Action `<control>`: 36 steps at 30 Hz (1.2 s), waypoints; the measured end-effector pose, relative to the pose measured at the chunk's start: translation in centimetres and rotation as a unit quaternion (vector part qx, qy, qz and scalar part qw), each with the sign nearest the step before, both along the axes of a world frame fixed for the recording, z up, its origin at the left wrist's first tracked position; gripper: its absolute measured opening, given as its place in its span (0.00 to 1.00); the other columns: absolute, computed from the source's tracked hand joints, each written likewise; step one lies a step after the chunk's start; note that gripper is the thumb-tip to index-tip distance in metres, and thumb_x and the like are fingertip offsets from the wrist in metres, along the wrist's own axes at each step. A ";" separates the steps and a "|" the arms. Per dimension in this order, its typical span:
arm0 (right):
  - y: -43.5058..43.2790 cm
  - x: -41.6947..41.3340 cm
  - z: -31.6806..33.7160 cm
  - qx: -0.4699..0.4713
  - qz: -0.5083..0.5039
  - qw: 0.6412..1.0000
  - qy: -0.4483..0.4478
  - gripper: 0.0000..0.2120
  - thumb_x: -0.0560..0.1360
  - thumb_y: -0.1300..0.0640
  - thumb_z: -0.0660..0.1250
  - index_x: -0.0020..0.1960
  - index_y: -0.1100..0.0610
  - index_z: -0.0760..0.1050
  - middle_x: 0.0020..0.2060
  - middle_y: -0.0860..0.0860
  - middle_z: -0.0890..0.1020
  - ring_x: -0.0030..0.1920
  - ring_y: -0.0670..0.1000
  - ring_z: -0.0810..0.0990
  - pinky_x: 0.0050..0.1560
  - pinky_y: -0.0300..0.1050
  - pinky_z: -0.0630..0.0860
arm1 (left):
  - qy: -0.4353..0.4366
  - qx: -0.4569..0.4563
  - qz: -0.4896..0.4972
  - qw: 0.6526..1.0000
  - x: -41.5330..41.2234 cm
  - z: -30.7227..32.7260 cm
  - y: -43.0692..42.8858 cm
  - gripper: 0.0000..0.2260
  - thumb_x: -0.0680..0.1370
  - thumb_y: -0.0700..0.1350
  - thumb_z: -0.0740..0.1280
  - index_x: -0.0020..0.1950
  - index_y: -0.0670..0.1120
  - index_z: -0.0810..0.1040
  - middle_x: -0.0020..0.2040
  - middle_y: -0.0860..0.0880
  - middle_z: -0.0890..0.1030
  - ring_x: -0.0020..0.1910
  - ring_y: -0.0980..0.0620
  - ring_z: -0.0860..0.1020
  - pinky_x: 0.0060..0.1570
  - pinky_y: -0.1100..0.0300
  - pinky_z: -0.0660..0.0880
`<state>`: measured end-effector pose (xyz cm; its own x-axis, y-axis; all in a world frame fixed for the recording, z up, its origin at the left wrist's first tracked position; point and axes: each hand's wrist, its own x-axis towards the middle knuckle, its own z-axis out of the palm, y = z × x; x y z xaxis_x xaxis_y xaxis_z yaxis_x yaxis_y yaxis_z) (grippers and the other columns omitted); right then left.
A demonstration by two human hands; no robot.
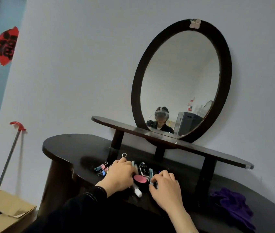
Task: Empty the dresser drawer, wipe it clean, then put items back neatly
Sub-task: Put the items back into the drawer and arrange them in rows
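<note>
The dark dresser top (69,145) bears binder clips (102,169), a pink compact (139,179) and a purple cloth (232,207).

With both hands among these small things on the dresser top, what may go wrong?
The white bottle seems close to the front edge of the dresser top, by the left hand; a wrist or sleeve may push it off. The binder clips lie loose, so a sweep may scatter them. The right hand pinches a teal piece beside the pink compact and may knock it.
</note>
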<state>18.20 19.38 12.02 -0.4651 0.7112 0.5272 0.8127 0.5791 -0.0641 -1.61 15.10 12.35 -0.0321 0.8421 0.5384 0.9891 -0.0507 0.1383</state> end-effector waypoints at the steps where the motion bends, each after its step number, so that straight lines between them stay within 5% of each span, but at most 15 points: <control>1: -0.2 0.1 0.1 0.004 0.000 1.000 0.001 0.12 0.78 0.42 0.63 0.58 0.43 0.77 0.54 0.41 0.72 0.59 0.47 0.70 0.56 0.41 0.67 | -0.006 0.006 -0.004 1.000 0.0 0.1 -0.1 0.19 0.73 0.43 0.60 0.60 0.56 0.81 0.57 0.54 0.78 0.59 0.50 0.69 0.54 0.56 0.63; 7: -1.1 0.3 0.4 0.006 0.007 1.000 0.026 0.07 0.74 0.43 0.66 0.41 0.44 0.72 0.46 0.40 0.71 0.54 0.45 0.69 0.52 0.40 0.66 | -0.026 0.074 0.000 0.997 -0.2 0.2 -0.8 0.11 0.76 0.51 0.63 0.42 0.49 0.83 0.44 0.54 0.78 0.49 0.49 0.72 0.44 0.56 0.70; 13: -1.4 0.3 0.5 0.015 0.015 0.999 0.036 0.14 0.72 0.44 0.67 0.34 0.46 0.66 0.38 0.42 0.73 0.47 0.45 0.69 0.48 0.40 0.65 | -0.001 0.058 0.030 0.998 -0.1 0.2 -0.8 0.09 0.71 0.53 0.69 0.41 0.52 0.71 0.43 0.56 0.74 0.50 0.50 0.71 0.43 0.57 0.63; 16: -1.6 0.3 0.6 0.018 0.032 0.999 0.037 0.12 0.72 0.44 0.67 0.36 0.45 0.67 0.36 0.41 0.74 0.46 0.43 0.70 0.48 0.39 0.65 | 0.027 0.053 0.052 0.997 -0.1 0.1 -0.7 0.10 0.73 0.55 0.68 0.47 0.51 0.74 0.48 0.54 0.79 0.53 0.49 0.72 0.47 0.55 0.67; 21: -1.7 0.2 0.7 0.009 0.028 0.999 0.029 0.09 0.74 0.43 0.67 0.52 0.43 0.75 0.41 0.39 0.76 0.51 0.44 0.73 0.55 0.41 0.69 | 0.013 0.055 0.061 0.997 0.1 0.2 -0.7 0.10 0.73 0.49 0.65 0.53 0.48 0.76 0.49 0.51 0.81 0.54 0.47 0.73 0.49 0.55 0.66; 25: -2.0 0.1 1.0 0.003 0.007 0.999 0.051 0.09 0.74 0.47 0.67 0.53 0.44 0.72 0.41 0.41 0.76 0.45 0.44 0.72 0.43 0.38 0.66 | -0.019 0.136 0.068 0.988 0.2 0.5 -1.2 0.07 0.75 0.45 0.62 0.51 0.46 0.75 0.48 0.50 0.78 0.50 0.46 0.73 0.45 0.54 0.70; 29: -2.2 0.5 1.2 -0.008 0.000 0.991 0.133 0.10 0.76 0.53 0.69 0.54 0.46 0.70 0.45 0.42 0.74 0.38 0.42 0.75 0.32 0.32 0.66 | -0.057 0.259 0.039 0.963 0.7 0.9 -2.1 0.04 0.77 0.38 0.66 0.51 0.43 0.77 0.47 0.47 0.75 0.44 0.46 0.74 0.37 0.55 0.70; 32: -2.0 0.8 1.0 0.017 -0.001 0.973 0.229 0.09 0.78 0.57 0.68 0.56 0.50 0.73 0.51 0.44 0.73 0.37 0.41 0.77 0.32 0.31 0.69 | -0.066 0.294 0.011 0.953 1.0 1.0 -2.8 0.14 0.71 0.32 0.72 0.54 0.41 0.77 0.49 0.46 0.74 0.40 0.50 0.73 0.32 0.59 0.70; 36: -1.4 1.8 1.2 0.022 0.030 0.887 0.460 0.06 0.77 0.64 0.69 0.49 0.53 0.77 0.49 0.47 0.75 0.40 0.45 0.81 0.40 0.39 0.80 | -0.072 0.345 -0.018 0.936 1.0 0.7 -4.0 0.17 0.72 0.34 0.71 0.58 0.43 0.72 0.56 0.46 0.70 0.36 0.54 0.68 0.35 0.65 0.70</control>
